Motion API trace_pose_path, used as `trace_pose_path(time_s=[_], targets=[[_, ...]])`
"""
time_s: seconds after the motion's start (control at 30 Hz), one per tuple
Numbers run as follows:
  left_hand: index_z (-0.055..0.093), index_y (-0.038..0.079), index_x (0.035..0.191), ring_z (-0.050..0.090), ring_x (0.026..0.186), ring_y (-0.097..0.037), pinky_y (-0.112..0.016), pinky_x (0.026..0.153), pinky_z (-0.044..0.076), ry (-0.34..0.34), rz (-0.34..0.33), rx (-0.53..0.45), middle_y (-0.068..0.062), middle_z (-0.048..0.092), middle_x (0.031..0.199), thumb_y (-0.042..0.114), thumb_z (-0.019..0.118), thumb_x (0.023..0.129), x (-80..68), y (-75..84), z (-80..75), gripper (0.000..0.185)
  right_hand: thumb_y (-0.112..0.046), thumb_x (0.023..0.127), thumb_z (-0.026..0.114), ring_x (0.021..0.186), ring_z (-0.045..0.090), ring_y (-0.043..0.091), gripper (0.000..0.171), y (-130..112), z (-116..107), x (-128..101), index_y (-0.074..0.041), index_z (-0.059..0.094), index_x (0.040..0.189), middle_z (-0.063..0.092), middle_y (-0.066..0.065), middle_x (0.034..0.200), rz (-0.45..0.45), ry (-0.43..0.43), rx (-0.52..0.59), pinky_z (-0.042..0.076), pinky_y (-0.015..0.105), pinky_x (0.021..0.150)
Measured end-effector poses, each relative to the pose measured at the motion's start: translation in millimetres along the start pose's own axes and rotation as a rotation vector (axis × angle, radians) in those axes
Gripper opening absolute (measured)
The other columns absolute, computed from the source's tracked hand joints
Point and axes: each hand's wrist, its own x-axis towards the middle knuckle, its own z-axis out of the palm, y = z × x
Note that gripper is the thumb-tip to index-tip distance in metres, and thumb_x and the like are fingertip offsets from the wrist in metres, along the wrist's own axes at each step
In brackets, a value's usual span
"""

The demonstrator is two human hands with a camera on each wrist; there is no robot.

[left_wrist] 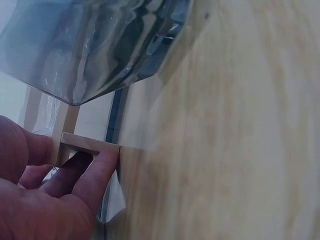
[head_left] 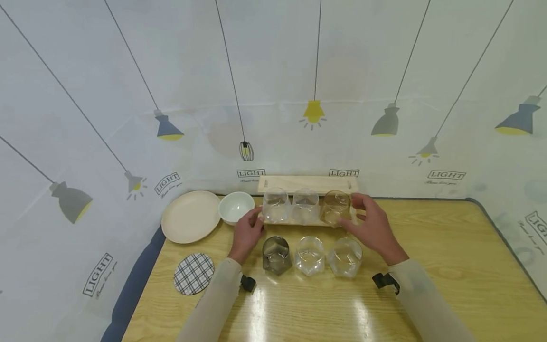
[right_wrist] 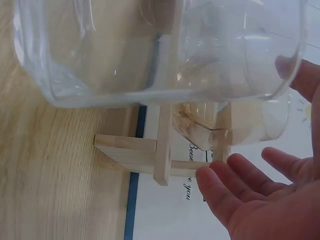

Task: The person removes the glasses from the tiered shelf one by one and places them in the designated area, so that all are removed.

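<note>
Head view, item one: wooden rack (head_left: 306,183) at the far edge of the table (head_left: 427,266), against the printed backdrop, carrying three glasses — two clear glasses (head_left: 290,205) and an amber glass (head_left: 335,207).
Item two: left hand (head_left: 247,233) at the rack's left end; the left wrist view shows one fingertip pressed to the end of a wooden bar and others tucked under it.
Item three: right hand (head_left: 372,227) at the rack's right end, fingers spread and relaxed; the right wrist view shows them just short of the frame, so contact cannot be confirmed.
Item four: front row of three faceted glasses (head_left: 310,255), one smoky and two clear, just before the rack and between the forearms.

Handling note, as judgement: seat both hands on the end bars evenly before any lift; keep the rack level, since its glasses stand loose; raise it clear of the front row, wrists well above those rims.

Also present: cream plate (head_left: 190,216), white bowl (head_left: 236,207), checked coaster (head_left: 194,273).
</note>
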Motion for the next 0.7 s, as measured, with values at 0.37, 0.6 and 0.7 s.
trace_pose_path(time_s=[0.37, 0.6, 0.7], targets=[[0.065, 0.019, 0.144, 0.077, 0.104, -0.027, -0.031, 0.082, 0.068, 0.015, -0.009, 0.026, -0.018, 0.074, 0.132, 0.018, 0.063, 0.107, 0.3, 1.0, 0.5, 0.037, -0.043, 0.093, 0.082, 0.136, 0.055, 0.053, 0.092, 3.1, 7.6, 14.5, -0.011, 0.033, 0.164, 0.048, 0.028, 0.157, 0.056, -0.112, -0.019, 0.057, 0.062, 0.105], [0.066, 0.020, 0.143, 0.077, 0.104, -0.026, -0.031, 0.080, 0.068, 0.023, -0.004, 0.029, -0.017, 0.075, 0.130, 0.018, 0.064, 0.107, 1.0, 0.6, -0.3, 0.037, -0.038, 0.093, 0.082, 0.133, 0.059, 0.052, 0.084, 2.4, 10.0, 13.3, -0.015, 0.038, 0.161, 0.053, 0.023, 0.152, 0.065, -0.093, 0.045, 0.058, 0.062, 0.104], [0.066, 0.019, 0.143, 0.077, 0.104, -0.026, -0.031, 0.080, 0.068, 0.022, -0.001, 0.026, -0.017, 0.075, 0.130, 0.018, 0.064, 0.106, 0.8, 0.6, -0.8, 0.037, -0.039, 0.093, 0.082, 0.133, 0.059, 0.051, 0.081, -0.4, 9.3, 11.1, -0.017, 0.041, 0.160, 0.054, 0.021, 0.152, 0.062, -0.081, 0.055, 0.059, 0.062, 0.103]])
